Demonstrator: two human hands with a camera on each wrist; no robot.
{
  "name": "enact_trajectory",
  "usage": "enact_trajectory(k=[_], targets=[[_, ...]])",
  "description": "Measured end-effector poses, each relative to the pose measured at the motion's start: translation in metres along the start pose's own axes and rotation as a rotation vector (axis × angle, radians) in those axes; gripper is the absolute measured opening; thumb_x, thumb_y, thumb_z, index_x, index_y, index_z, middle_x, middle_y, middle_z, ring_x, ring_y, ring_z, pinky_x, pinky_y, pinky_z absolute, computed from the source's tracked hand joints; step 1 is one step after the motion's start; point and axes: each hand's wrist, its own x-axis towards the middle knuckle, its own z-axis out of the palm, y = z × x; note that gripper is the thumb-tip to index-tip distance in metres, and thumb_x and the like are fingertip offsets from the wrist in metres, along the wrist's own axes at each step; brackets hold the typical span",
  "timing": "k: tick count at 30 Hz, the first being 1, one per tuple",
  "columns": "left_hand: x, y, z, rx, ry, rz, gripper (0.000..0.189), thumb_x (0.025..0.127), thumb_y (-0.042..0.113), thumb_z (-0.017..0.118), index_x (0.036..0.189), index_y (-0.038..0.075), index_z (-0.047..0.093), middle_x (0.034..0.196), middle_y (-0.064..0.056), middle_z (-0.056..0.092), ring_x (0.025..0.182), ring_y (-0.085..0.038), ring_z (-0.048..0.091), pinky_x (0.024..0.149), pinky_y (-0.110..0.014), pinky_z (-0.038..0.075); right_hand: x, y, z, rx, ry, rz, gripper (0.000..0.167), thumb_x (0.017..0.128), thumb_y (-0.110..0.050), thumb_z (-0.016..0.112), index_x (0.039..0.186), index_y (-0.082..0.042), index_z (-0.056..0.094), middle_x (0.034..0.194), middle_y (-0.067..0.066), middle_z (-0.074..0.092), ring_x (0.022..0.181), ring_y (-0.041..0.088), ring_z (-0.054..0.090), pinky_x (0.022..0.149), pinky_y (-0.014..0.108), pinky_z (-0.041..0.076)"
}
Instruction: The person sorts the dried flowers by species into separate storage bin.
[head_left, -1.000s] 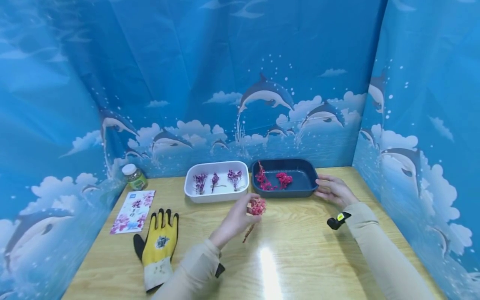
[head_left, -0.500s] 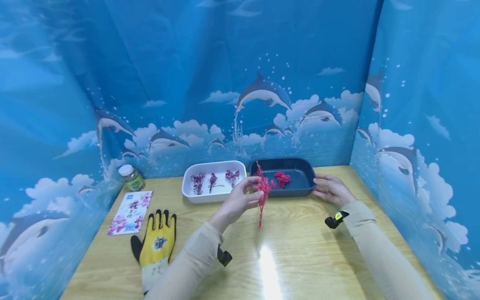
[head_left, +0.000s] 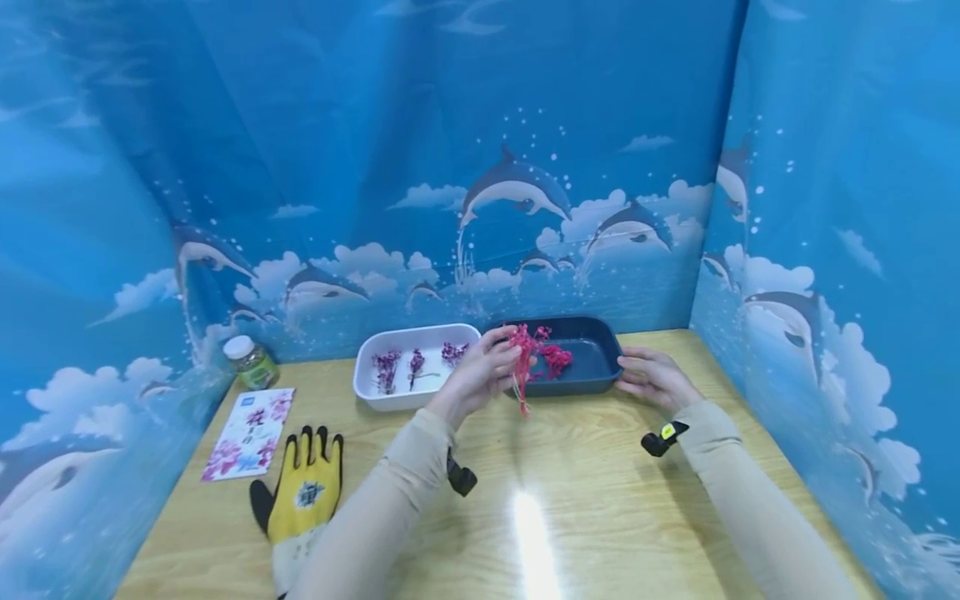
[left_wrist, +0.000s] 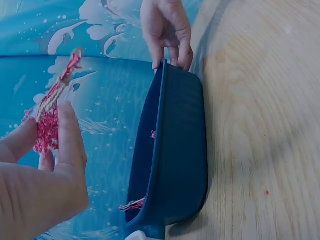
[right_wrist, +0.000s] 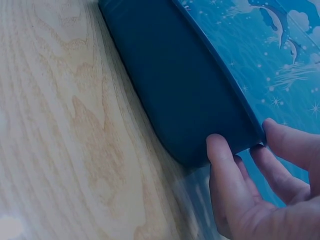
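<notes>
In the head view my left hand [head_left: 480,375] pinches a bunch of pink dried flowers [head_left: 523,354] at the left end of a dark blue tray [head_left: 577,386]. Its stems point down toward the front. The left wrist view shows the bunch [left_wrist: 48,131] between thumb and fingers, above the tray's rim. Inside the tray lies another pink flower cluster [head_left: 557,359]; the left part is partly hidden by my hand. My right hand [head_left: 654,379] holds the tray's right end, thumb and fingers around its corner [right_wrist: 240,142] in the right wrist view.
A white tray [head_left: 397,403] with purple dried flower sprigs [head_left: 386,372] stands left of the blue one. Further left are a lidded jar [head_left: 252,363], a floral card [head_left: 249,433] and a yellow work glove [head_left: 303,500]. A dolphin-print curtain [head_left: 420,167] backs the table.
My left hand has carried the pink bunch up and away from me, from in front of the trays to the blue tray's left end. The right hand stays at the tray's right end.
</notes>
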Motion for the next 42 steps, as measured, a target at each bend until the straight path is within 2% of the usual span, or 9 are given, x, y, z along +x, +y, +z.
enact_trajectory(k=[3,7,10,15,22,26,29,36,42], targets=[[0.009,0.0,0.0,-0.024,-0.008,-0.029,0.051,0.108,0.01,0.057,0.157,0.017,0.043,0.157,-0.014,0.049,0.137,-0.037,0.062,0.096,-0.033,0.064,0.001,-0.001,0.001,0.003,0.0,-0.001,0.078,0.107,-0.011,0.059,0.168,0.001,0.011,0.113,-0.002,0.069,0.102,0.011,0.074,0.098,0.031,0.064],[0.021,-0.001,0.001,-0.04,-0.013,-0.048,0.053,0.108,0.012,0.057,0.159,0.018,0.042,0.155,-0.014,0.05,0.139,-0.033,0.06,0.119,-0.047,0.051,0.003,0.0,0.003,0.009,-0.005,-0.004,0.079,0.106,-0.01,0.06,0.167,0.002,0.012,0.109,-0.003,0.072,0.101,0.011,0.075,0.095,0.031,0.064],[0.031,0.0,0.004,-0.037,-0.003,-0.042,0.055,0.108,0.012,0.056,0.161,0.017,0.04,0.157,-0.016,0.048,0.147,-0.037,0.052,0.124,-0.05,0.045,0.005,0.001,0.005,0.021,-0.011,-0.018,0.077,0.107,-0.009,0.059,0.166,0.004,0.013,0.105,-0.003,0.075,0.1,0.012,0.075,0.093,0.031,0.065],[0.047,0.001,0.009,-0.021,0.042,-0.04,0.057,0.107,0.01,0.059,0.161,0.017,0.042,0.15,-0.017,0.056,0.144,-0.036,0.055,0.123,-0.049,0.046,0.007,0.006,0.008,0.032,-0.017,-0.031,0.071,0.107,-0.006,0.056,0.165,0.006,0.017,0.105,-0.002,0.075,0.099,0.013,0.075,0.09,0.03,0.066],[0.069,-0.006,0.013,0.035,0.102,-0.045,0.057,0.105,0.013,0.064,0.159,0.02,0.048,0.16,-0.015,0.052,0.148,-0.032,0.051,0.127,-0.05,0.041,0.007,0.017,0.014,0.017,-0.017,-0.03,0.071,0.106,-0.007,0.058,0.164,0.007,0.019,0.106,0.0,0.076,0.1,0.015,0.076,0.09,0.031,0.066],[0.077,-0.01,0.018,0.082,0.154,-0.028,0.056,0.102,0.012,0.068,0.155,0.02,0.053,0.152,-0.014,0.06,0.13,-0.025,0.064,0.118,-0.044,0.05,0.006,0.019,0.014,0.008,-0.005,-0.031,0.07,0.106,-0.008,0.059,0.163,0.007,0.021,0.109,0.002,0.076,0.1,0.017,0.076,0.089,0.03,0.066],[0.083,-0.012,0.023,0.114,0.172,-0.004,0.054,0.1,0.008,0.069,0.152,0.017,0.056,0.148,-0.015,0.06,0.12,-0.021,0.067,0.114,-0.041,0.053,0.006,0.019,0.012,0.002,0.007,-0.03,0.068,0.107,-0.008,0.058,0.163,0.006,0.023,0.111,0.003,0.076,0.1,0.017,0.077,0.087,0.029,0.066],[0.096,-0.02,0.04,0.208,0.171,0.08,0.053,0.099,0.003,0.068,0.15,0.01,0.056,0.155,-0.017,0.054,0.141,-0.032,0.055,0.12,-0.049,0.049,0.004,0.014,0.006,0.008,0.002,-0.047,0.068,0.108,-0.007,0.055,0.165,0.006,0.019,0.112,0.001,0.075,0.104,0.015,0.075,0.09,0.03,0.065],[0.104,-0.035,0.054,0.217,0.153,0.059,0.05,0.097,0.003,0.07,0.145,0.009,0.06,0.155,-0.017,0.054,0.14,-0.031,0.058,0.114,-0.047,0.055,0.001,0.01,0.001,0.012,0.008,-0.053,0.069,0.107,-0.007,0.056,0.164,0.007,0.019,0.111,0.001,0.076,0.105,0.015,0.075,0.094,0.033,0.065]])
